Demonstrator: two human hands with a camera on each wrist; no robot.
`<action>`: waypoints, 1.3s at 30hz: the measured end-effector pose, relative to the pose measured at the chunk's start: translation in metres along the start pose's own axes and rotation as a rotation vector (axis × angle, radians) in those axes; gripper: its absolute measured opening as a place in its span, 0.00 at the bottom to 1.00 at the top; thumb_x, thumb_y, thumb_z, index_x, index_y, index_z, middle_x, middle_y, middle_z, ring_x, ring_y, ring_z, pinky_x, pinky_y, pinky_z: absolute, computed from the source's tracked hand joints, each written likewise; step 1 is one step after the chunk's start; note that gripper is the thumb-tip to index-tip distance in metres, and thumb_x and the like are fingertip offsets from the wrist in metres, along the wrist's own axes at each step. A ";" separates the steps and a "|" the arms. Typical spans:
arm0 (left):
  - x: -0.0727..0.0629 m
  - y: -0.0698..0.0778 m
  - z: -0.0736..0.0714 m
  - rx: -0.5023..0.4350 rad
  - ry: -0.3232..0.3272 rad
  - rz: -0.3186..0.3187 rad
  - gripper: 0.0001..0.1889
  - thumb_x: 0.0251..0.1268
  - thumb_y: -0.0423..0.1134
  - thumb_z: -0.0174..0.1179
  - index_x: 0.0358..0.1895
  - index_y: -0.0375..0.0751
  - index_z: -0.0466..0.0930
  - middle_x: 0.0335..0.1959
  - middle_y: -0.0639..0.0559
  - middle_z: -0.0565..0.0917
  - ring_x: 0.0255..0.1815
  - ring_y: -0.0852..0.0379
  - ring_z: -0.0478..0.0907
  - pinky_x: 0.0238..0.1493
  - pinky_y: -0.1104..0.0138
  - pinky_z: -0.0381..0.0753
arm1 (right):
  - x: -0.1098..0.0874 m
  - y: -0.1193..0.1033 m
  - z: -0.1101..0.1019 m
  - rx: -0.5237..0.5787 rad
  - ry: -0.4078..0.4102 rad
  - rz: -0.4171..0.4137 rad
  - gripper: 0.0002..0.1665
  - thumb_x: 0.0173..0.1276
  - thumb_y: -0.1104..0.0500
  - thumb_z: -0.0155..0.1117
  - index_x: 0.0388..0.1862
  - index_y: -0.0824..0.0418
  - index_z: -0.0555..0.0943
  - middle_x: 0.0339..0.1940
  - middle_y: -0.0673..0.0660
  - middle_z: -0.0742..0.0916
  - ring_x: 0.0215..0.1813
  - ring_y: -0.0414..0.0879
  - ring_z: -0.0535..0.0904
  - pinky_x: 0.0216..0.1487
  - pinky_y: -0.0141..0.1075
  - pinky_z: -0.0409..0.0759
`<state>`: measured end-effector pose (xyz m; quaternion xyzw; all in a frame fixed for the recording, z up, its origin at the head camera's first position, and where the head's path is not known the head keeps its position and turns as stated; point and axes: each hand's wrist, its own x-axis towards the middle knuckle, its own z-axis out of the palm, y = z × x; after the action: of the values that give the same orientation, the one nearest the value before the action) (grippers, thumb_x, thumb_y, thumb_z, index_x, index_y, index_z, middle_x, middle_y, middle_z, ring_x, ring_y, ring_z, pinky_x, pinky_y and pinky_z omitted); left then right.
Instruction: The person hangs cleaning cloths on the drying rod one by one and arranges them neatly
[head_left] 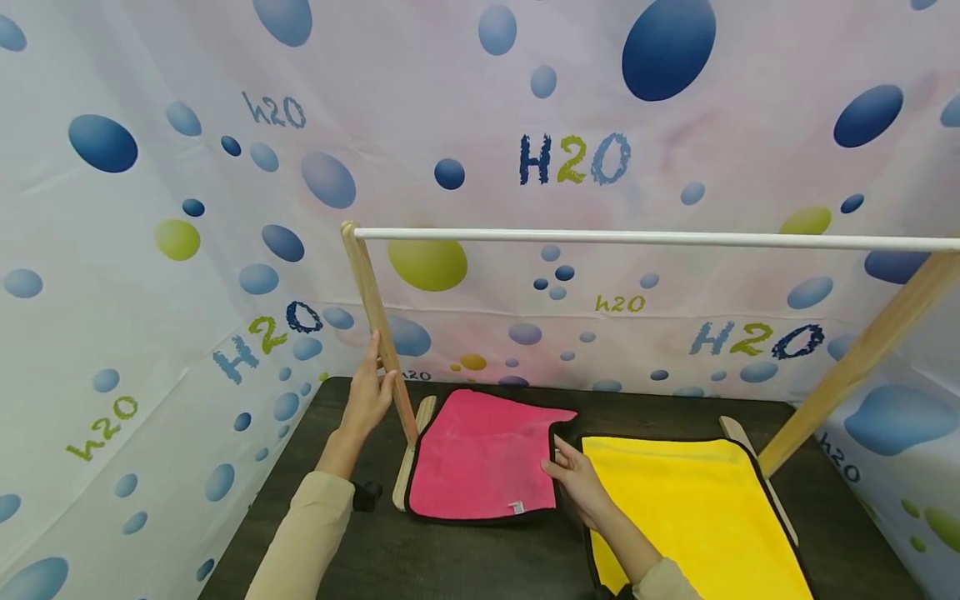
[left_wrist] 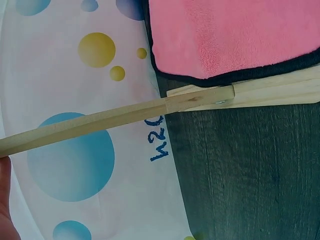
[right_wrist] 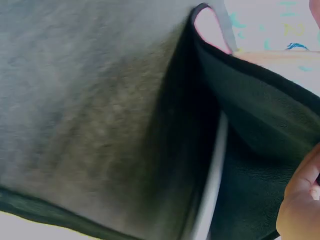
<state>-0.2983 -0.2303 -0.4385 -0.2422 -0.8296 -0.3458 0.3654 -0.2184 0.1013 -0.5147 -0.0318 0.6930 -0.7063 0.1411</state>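
Note:
A pink cloth [head_left: 487, 458] with black edging and a small white tag spreads low beside the left post of a wooden rack. My right hand [head_left: 581, 483] pinches the cloth's right edge. In the right wrist view, that hand [right_wrist: 302, 200] holds the raised cloth, whose dark underside [right_wrist: 265, 110] faces the camera. My left hand [head_left: 367, 396] grips the left wooden post [head_left: 386, 346] partway up, thumb and fingers on either side. In the left wrist view, the post [left_wrist: 120, 116] joins its foot beside the cloth [left_wrist: 235, 35]; most of that hand is out of frame.
A yellow cloth [head_left: 660, 508] with black edging lies on the dark table [head_left: 450, 567] at right. Above runs a white rod [head_left: 645, 238] between the left post and the right wooden post [head_left: 862, 358]. A bubble-printed sheet [head_left: 420, 100] forms the backdrop.

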 end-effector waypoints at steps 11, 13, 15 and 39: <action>0.000 0.004 -0.001 0.015 -0.032 -0.078 0.44 0.57 0.18 0.52 0.73 0.46 0.40 0.53 0.22 0.65 0.46 0.30 0.74 0.35 0.51 0.80 | -0.001 -0.049 0.006 -0.067 -0.088 -0.127 0.39 0.68 0.58 0.54 0.72 0.66 0.49 0.61 0.69 0.72 0.53 0.53 0.78 0.58 0.47 0.70; -0.001 0.004 -0.001 0.014 -0.032 -0.081 0.45 0.57 0.18 0.52 0.73 0.47 0.40 0.53 0.22 0.66 0.46 0.30 0.74 0.35 0.51 0.80 | -0.001 -0.058 0.005 -0.079 -0.118 -0.150 0.39 0.68 0.58 0.54 0.72 0.65 0.49 0.60 0.69 0.74 0.52 0.50 0.78 0.58 0.45 0.71; 0.000 0.004 -0.001 0.015 -0.025 -0.074 0.45 0.57 0.18 0.53 0.73 0.47 0.40 0.52 0.22 0.66 0.45 0.30 0.74 0.33 0.52 0.80 | -0.002 -0.067 0.005 -0.103 -0.141 -0.179 0.40 0.68 0.58 0.54 0.72 0.65 0.48 0.59 0.68 0.74 0.52 0.49 0.78 0.57 0.44 0.72; -0.001 0.002 0.000 -0.013 0.011 -0.020 0.45 0.56 0.19 0.54 0.73 0.50 0.41 0.52 0.22 0.67 0.45 0.28 0.74 0.29 0.51 0.80 | -0.012 -0.147 -0.001 -0.295 -0.188 -0.548 0.37 0.65 0.67 0.55 0.70 0.68 0.53 0.52 0.71 0.77 0.40 0.39 0.78 0.42 0.31 0.79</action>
<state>-0.2962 -0.2293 -0.4382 -0.2345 -0.8277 -0.3560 0.3649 -0.2299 0.1056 -0.3678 -0.3024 0.7374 -0.6040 0.0032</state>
